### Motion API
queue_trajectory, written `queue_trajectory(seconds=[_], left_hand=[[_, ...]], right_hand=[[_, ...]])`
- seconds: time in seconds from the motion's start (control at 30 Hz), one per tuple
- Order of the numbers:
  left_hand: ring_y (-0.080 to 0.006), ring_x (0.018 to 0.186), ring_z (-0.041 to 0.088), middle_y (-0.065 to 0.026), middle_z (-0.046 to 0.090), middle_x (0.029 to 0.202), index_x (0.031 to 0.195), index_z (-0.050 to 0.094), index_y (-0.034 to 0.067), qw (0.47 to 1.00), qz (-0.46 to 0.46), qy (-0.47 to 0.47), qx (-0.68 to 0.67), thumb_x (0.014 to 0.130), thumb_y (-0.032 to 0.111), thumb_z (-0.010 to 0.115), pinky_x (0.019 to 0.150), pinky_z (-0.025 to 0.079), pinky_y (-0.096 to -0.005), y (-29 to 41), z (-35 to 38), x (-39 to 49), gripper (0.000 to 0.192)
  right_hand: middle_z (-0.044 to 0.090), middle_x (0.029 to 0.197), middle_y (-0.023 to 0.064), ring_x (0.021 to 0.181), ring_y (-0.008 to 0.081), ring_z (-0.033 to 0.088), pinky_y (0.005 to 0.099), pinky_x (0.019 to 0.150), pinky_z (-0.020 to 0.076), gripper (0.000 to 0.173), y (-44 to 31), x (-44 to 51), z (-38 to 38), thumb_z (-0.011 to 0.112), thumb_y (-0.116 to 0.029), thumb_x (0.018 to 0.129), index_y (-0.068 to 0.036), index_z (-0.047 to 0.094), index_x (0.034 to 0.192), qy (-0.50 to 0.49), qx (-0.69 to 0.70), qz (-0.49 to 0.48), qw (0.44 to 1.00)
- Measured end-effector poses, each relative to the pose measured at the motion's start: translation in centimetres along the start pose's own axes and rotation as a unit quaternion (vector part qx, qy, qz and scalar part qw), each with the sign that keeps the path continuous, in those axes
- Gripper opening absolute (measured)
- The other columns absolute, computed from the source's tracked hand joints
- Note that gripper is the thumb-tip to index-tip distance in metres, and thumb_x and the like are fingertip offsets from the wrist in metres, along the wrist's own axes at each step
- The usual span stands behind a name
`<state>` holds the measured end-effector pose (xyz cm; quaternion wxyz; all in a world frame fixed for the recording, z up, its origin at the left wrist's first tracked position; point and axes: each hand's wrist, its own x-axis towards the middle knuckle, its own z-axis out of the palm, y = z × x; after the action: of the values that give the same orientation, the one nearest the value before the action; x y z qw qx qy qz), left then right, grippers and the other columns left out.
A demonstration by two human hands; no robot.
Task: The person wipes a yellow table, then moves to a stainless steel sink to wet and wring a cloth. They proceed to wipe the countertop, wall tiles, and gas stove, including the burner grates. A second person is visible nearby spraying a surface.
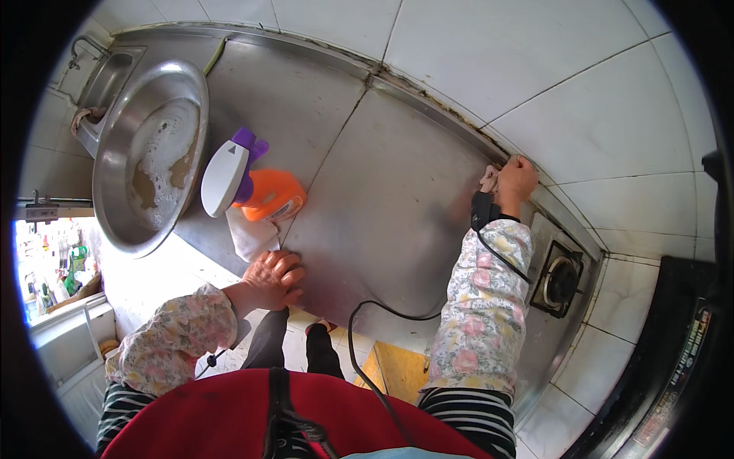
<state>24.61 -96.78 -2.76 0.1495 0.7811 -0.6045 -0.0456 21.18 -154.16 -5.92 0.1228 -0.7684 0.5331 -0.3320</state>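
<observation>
My right hand (pixel 518 179) grips a pinkish cloth (pixel 489 179) at the back edge of the stainless steel counter (pixel 395 212), against the tiled wall. Part of that cloth is hidden by the hand. My left hand (pixel 274 280) rests on the counter's front edge, its fingers bent and slightly apart, with nothing visible in it. Just beyond it lies a folded white cloth (pixel 252 236). An orange spray bottle (pixel 272 194) with a white and purple trigger head (pixel 226 178) stands partly over this cloth.
To the left, a large oval metal basin (pixel 109 189) contains cloudy, foamy water. Behind it are a small sink (pixel 112 74) and a faucet (pixel 86 43). A gas burner (pixel 559 281) sits right of my right forearm. A black cable (pixel 367 304) loops over the front edge.
</observation>
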Motion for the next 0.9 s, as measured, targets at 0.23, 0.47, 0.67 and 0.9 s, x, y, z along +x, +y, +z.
queue_trajectory(seconds=[0.23, 0.47, 0.67, 0.9], left_hand=[[-0.0295, 0.109, 0.049, -0.0084, 0.049, 0.119, 0.112, 0.054, 0.016, 1.000, -0.001, 0.007, -0.005, 0.066, 0.034, 0.077, 0.088, 0.042, -0.0439, 0.0, -0.2, 0.0, 0.055], [-0.0299, 0.109, 0.049, -0.0093, 0.050, 0.119, 0.112, 0.054, 0.015, 1.000, 0.005, 0.007, -0.016, 0.065, 0.034, 0.077, 0.088, 0.042, -0.0446, 0.0, -0.1, 0.1, 0.056], [-0.0287, 0.116, 0.046, -0.0079, 0.049, 0.123, 0.112, 0.056, 0.016, 1.000, 0.002, -0.017, 0.010, 0.066, 0.038, 0.078, 0.093, 0.040, -0.0428, 0.0, 0.0, 0.0, 0.056], [-0.0329, 0.110, 0.048, -0.0106, 0.049, 0.118, 0.113, 0.052, 0.016, 1.000, 0.005, -0.004, 0.004, 0.062, 0.033, 0.078, 0.092, 0.041, -0.0470, 0.1, 0.2, 0.1, 0.060]], right_hand=[[0.066, 0.089, 0.0095, 0.086, 0.0324, 0.064, 0.0492, 0.068, 0.0465, 0.015, -4.4, -1.1, -2.4, 0.061, -0.026, 0.080, -0.015, 0.070, 0.082, -0.036, -0.191, -0.176, 0.965], [0.064, 0.087, 0.0140, 0.081, 0.0344, 0.064, 0.0485, 0.068, 0.0490, 0.016, -10.3, -4.4, 1.3, 0.064, -0.020, 0.074, -0.007, 0.069, 0.080, -0.025, -0.096, -0.286, 0.953], [0.063, 0.093, 0.0086, 0.099, 0.0325, 0.060, 0.0453, 0.084, 0.0475, 0.019, -16.5, -7.5, 3.1, 0.063, -0.012, 0.077, -0.009, 0.071, 0.093, -0.080, 0.044, -0.384, 0.919], [0.065, 0.104, 0.0038, 0.103, 0.0296, 0.060, 0.0459, 0.089, 0.0451, 0.023, -12.9, -5.7, 3.8, 0.062, -0.018, 0.083, -0.016, 0.071, 0.104, -0.059, -0.046, -0.335, 0.939]])
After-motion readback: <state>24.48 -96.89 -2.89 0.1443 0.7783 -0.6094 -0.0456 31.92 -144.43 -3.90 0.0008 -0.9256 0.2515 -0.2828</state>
